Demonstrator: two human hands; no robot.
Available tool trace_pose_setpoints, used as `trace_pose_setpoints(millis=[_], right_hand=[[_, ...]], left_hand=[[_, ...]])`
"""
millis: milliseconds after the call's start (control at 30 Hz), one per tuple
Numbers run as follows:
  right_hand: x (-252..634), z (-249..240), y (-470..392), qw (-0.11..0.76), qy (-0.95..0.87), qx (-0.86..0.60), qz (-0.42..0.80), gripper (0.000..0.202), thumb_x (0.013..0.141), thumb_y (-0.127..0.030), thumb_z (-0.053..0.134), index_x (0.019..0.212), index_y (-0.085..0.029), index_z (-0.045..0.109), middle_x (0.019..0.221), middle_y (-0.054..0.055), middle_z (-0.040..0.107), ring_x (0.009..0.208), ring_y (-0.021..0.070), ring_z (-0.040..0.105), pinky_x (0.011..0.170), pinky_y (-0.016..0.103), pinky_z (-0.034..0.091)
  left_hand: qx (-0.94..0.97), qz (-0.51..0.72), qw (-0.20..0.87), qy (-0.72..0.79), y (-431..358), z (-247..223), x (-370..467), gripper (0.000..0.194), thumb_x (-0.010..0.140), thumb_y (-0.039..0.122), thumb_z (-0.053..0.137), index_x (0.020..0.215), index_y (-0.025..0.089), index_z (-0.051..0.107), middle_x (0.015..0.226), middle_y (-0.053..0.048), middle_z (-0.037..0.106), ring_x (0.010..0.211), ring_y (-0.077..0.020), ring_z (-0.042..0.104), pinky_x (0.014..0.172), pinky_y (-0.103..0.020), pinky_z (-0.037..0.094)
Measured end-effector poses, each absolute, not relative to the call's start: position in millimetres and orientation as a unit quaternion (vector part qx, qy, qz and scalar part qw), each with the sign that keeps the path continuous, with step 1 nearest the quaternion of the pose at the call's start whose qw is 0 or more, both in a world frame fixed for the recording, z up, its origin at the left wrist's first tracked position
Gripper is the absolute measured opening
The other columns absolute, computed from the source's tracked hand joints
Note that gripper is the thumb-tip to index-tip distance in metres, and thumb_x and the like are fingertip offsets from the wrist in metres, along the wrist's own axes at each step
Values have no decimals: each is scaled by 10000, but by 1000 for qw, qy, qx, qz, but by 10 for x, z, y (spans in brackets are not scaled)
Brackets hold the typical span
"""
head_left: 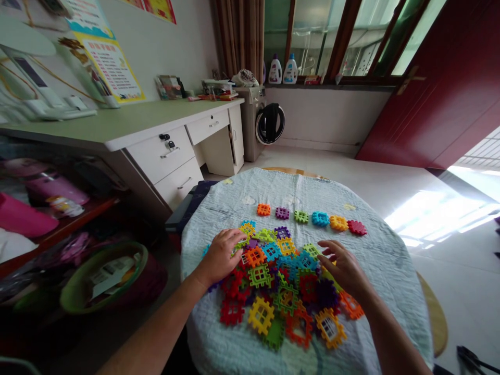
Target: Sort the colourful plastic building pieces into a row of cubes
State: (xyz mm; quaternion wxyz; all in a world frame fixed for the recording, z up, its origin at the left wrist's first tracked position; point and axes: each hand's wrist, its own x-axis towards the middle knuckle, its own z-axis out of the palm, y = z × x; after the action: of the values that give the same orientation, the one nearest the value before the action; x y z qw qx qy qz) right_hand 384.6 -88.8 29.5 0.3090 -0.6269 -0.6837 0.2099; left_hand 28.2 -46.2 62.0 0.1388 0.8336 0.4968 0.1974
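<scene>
A loose pile of colourful plastic window-frame blocks lies on a light blue cloth (219, 208) over a round table. My left hand (224, 251) rests at the pile's left side, fingers bent over a green piece; whether it grips it cannot be made out. At the right edge, my right hand (341, 263) has its fingers apart beside a light green piece (311, 251). Behind the pile runs a row of pieces: orange (263, 209), purple (282, 213), green (301, 216), blue (320, 219), yellow (338, 223) and red (357, 227).
A desk (156, 117) stands at the left, with a bin (105, 281) and a cluttered shelf below. A washing machine (252, 122) with its door open is behind the table. A red door (429, 99) stands at the right.
</scene>
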Motion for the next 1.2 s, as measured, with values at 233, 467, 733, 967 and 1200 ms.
trace_pose_setpoints(millis=[233,467,733,967,1200], right_hand=[[3875,307,-895,319,-677,-629,212,307,852,-380,547,1084,-197,631,953,68,639,758,169,635,676,331,545],[3895,309,-881,320,-676,-627,218,315,840,-387,553,1081,-201,635,969,74,650,772,173,637,674,328,546],[4214,328,-929,221,-676,-670,212,284,780,-346,545,980,-191,674,895,68,689,782,197,637,702,339,506],[4232,364,-948,132,-680,-687,222,210,719,-287,550,856,-208,689,811,38,691,724,181,627,666,298,467],[4036,297,-870,274,-637,-672,259,332,737,-276,540,1038,-170,634,935,77,666,761,171,645,682,313,527]], left_hand=[[829,147,223,491,-559,645,553,338,783,392,660,1085,243,652,1117,-62,661,1086,-254,575,990,-392,439],[814,147,195,527,-462,549,582,466,712,330,671,1166,249,608,1166,-50,671,1064,-231,613,988,-356,459],[742,269,289,542,-453,624,513,363,747,361,616,1081,221,643,1007,-26,718,918,-200,664,857,-318,529],[676,337,408,513,-500,661,568,361,799,456,566,1033,194,653,1014,-43,723,934,-203,670,873,-338,539],[645,356,445,509,-503,576,592,400,800,482,583,1051,177,643,1014,-56,714,930,-197,663,844,-321,535]])
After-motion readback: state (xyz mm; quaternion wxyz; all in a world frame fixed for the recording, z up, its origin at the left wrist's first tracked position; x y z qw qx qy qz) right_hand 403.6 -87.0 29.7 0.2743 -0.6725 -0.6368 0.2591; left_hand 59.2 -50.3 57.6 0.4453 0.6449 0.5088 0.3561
